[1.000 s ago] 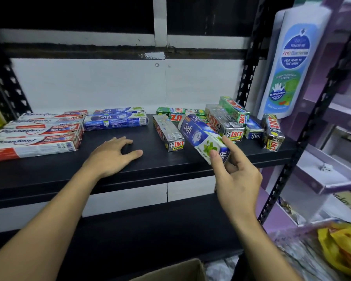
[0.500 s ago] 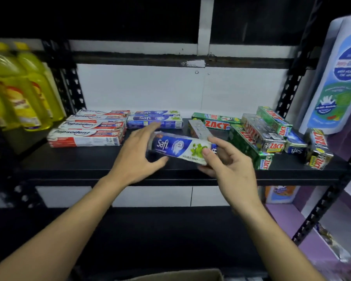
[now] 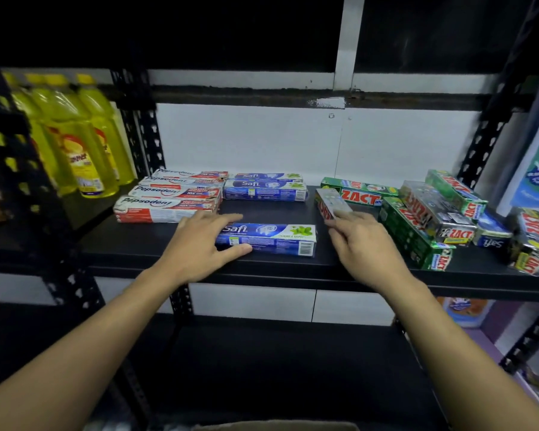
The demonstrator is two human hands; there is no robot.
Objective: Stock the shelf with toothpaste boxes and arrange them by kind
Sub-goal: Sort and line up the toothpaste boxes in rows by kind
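The blue Safi box [image 3: 266, 239] lies flat on the black shelf [image 3: 293, 265], near the front edge, its long axis running nine o'clock to three o'clock, label up. The left hand [image 3: 199, 247] is on its nine o'clock end: fingers [image 3: 227, 218] lie over the top face, thumb [image 3: 237, 249] presses the front face, a loose clasp, not a lift. The right hand [image 3: 360, 245] sits just off the box's three o'clock end, apart from it, fingers half-curled and touching the near end of a loose Zact box [image 3: 332, 203] that points toward twelve o'clock; whether it is gripped cannot be told. The stacked Safi pair [image 3: 265, 188] lies at twelve o'clock from the held box, parallel to it, beside the Pepsodent stack [image 3: 168, 197] at ten o'clock. Judgement: the left hand is the nearer one, and a straight push toward twelve o'clock would seat the box against its own kind without turning. Cartons are glossy printed card, sharp-edged, light, likely to slide easily on the smooth shelf. The Zact pile [image 3: 430, 219] at two o'clock is unsorted, boxes crossing at angles.
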